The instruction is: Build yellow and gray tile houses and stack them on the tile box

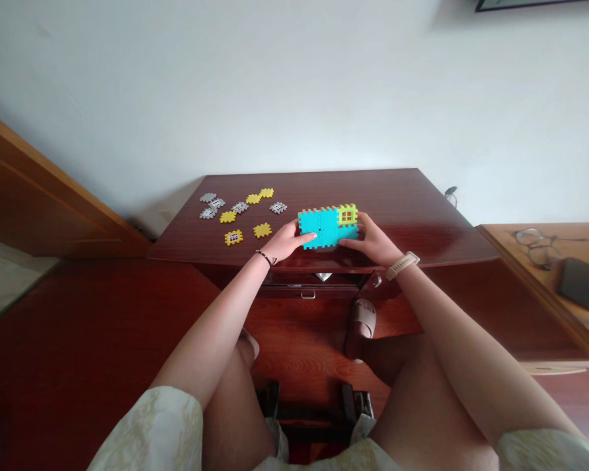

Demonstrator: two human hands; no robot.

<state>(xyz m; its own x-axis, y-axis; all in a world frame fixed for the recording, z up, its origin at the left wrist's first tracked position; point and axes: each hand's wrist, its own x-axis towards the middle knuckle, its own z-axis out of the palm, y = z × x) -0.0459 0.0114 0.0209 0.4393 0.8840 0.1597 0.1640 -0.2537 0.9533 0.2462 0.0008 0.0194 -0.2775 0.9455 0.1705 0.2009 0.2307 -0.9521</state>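
Between my two hands is a panel of interlocking toy tiles (328, 226), mostly turquoise, with a lime-green window tile (347, 215) at its upper right corner. My left hand (290, 240) grips the panel's left end, thumb across the front face. At the right end my right hand (370, 241) holds on, its thumb along the lower edge and its other fingers largely hidden. Nearest my left hand lie a loose yellow tile (262, 230) and a grey window tile (278, 207).
More loose tiles lie to the left on the dark red-brown cabinet top (373, 186), among them a yellow tile with a white window (233, 237). A wooden desk at the right bears eyeglasses (540, 247) and a dark flat object (585, 285). A white wall stands behind.
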